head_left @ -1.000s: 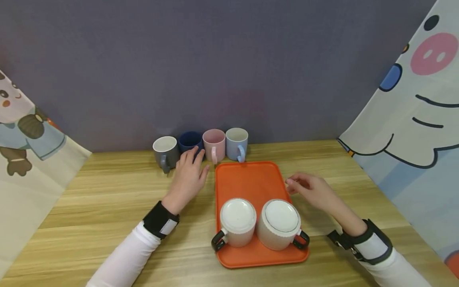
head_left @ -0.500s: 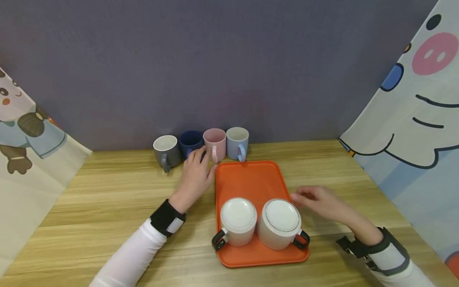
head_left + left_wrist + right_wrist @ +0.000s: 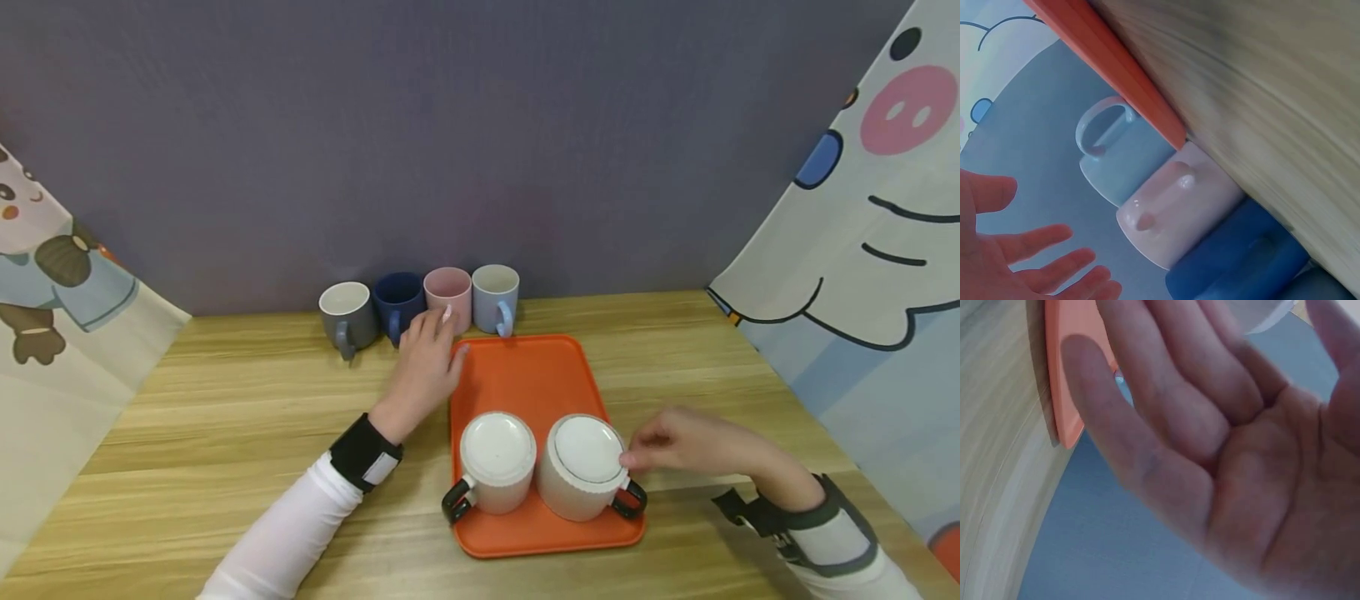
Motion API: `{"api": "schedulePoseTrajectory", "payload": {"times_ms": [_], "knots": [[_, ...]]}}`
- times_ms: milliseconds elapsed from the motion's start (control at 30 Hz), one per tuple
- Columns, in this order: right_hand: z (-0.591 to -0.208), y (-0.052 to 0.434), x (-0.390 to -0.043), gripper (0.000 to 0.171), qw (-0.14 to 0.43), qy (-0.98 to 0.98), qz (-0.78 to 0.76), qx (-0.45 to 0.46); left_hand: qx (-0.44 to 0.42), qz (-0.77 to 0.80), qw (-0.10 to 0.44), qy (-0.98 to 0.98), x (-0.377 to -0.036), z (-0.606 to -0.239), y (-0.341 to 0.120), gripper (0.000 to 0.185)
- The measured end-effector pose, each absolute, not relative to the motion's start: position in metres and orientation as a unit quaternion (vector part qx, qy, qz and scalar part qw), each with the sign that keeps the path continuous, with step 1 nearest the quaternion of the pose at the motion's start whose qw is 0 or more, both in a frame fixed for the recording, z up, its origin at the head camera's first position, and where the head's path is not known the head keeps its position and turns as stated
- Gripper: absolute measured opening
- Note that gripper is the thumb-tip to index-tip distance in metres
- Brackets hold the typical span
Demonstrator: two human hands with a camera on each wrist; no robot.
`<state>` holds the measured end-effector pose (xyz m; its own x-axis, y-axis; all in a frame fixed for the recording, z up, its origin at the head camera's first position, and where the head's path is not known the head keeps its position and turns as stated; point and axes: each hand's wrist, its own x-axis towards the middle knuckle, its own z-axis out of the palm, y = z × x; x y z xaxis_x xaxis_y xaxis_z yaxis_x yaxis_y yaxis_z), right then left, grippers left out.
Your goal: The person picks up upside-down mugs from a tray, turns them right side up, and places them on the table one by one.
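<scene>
The pale pink ceramic mug (image 3: 447, 299) is stood upright in a row of four against the purple back wall, between the navy blue mug (image 3: 397, 302) and the light blue mug (image 3: 495, 298), with the grey mug (image 3: 346, 314) at the row's left end. It is reached for by the left hand (image 3: 427, 371), fingers spread and straight, nothing gripped; in the left wrist view the fingertips (image 3: 1063, 262) are seen just short of the mug. All four handles are turned toward the person, probably for easy pick-up. The orange plastic tray (image 3: 528, 379) is laid on the wooden worktop (image 3: 225, 417) just in front of the row. Two white ribbed cups (image 3: 498, 461) are set upside down at its near end. The right one (image 3: 585, 467) is touched at its base edge by the right hand (image 3: 693, 446), fingers loosely curled; whether anything is pinched cannot be told.
</scene>
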<state>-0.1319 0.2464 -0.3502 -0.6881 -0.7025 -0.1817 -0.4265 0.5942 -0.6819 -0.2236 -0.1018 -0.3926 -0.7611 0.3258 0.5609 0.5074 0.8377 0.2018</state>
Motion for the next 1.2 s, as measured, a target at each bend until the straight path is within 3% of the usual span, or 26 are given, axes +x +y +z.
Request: {"api": "schedulePoseTrajectory", "payload": {"times_ms": [300,1200], "knots": [[-0.355,0.245,-0.129,0.010,0.258,0.821,-0.348,-0.372,-0.228,-0.174,0.237,-0.928,-0.224,-0.393,-0.091,0.047],[-0.376,0.239,-0.143,0.019,0.409,0.672,-0.494,-0.371,-0.221,-0.192,0.238,-0.926,-0.223,-0.390,-0.091,0.046]]}}
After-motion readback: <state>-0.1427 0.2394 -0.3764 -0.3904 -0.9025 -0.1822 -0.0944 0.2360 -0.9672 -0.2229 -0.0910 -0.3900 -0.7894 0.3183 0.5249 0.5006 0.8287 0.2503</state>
